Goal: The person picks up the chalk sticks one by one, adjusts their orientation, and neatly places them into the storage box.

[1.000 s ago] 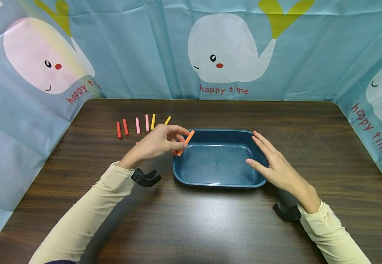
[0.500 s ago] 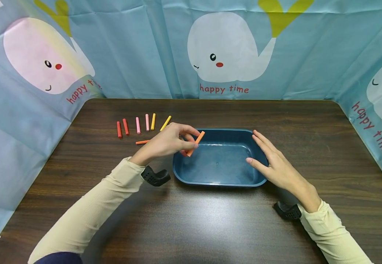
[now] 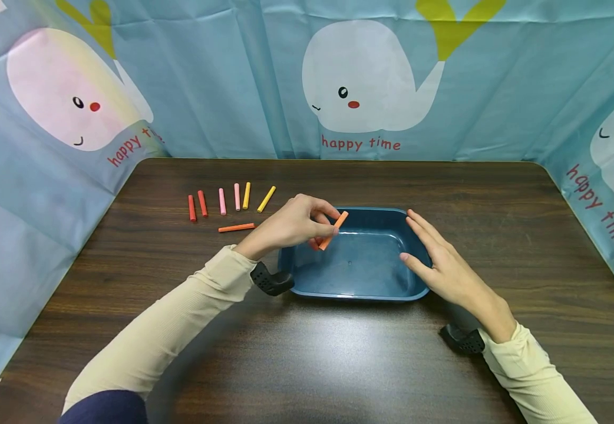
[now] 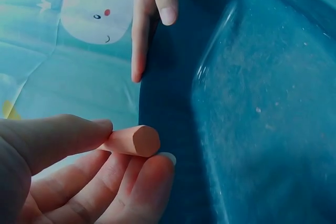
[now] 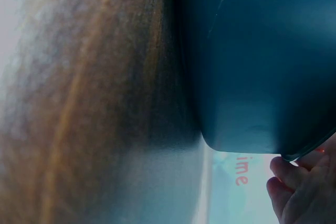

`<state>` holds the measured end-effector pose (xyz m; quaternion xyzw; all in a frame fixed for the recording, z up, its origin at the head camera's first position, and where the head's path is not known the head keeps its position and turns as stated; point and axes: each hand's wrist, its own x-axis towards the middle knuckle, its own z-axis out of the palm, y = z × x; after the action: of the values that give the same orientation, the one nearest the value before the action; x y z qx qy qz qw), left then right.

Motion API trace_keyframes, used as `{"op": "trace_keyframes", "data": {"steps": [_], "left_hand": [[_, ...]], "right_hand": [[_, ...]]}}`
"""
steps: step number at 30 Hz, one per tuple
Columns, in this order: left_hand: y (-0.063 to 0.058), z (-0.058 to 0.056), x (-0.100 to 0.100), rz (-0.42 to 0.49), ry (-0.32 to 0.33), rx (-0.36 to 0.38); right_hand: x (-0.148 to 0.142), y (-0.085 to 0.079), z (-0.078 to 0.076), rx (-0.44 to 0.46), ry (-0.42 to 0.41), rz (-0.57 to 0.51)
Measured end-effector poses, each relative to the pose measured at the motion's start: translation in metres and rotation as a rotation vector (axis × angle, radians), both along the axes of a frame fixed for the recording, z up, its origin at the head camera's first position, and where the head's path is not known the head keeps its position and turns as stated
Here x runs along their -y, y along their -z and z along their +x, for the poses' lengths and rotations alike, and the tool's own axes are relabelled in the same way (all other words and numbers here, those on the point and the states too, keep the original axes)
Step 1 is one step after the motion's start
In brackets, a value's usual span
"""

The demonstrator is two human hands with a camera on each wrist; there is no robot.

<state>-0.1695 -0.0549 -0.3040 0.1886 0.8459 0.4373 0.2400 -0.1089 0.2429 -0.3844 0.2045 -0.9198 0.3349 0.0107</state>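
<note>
Left hand (image 3: 299, 221): pinches orange stick (image 3: 341, 219), shifted right over tray (image 3: 360, 274)
Right hand (image 3: 447, 271): spread at tray's right end, unmoved
Second orange stick (image 3: 236, 227): now uncovered

Head view: bright, sharp around your left hand (image 3: 296, 222) and right hand (image 3: 449, 270).
Table (image 3: 349, 371): white glare, nearer you than both hands; soft shadow beside your left sleeve (image 3: 164, 330).
Cloth (image 4: 31, 30), left wrist view: washed out beyond your left hand.
Tray (image 5: 252, 66), right wrist view: dim; table grain blurred.
</note>
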Motion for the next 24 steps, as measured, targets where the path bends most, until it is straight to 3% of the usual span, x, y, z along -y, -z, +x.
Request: {"op": "trace_keyframes", "data": {"steps": [11,24], "left_hand": [[0.002,-0.005,-0.021,0.001,-0.002,0.038],[0.009,-0.008,-0.034,0.054,-0.036,0.145]], "right_hand": [[0.000,0.001,0.000,-0.029,-0.011,0.003],[0.001,0.001,0.000,-0.022,-0.002,0.007]]}}
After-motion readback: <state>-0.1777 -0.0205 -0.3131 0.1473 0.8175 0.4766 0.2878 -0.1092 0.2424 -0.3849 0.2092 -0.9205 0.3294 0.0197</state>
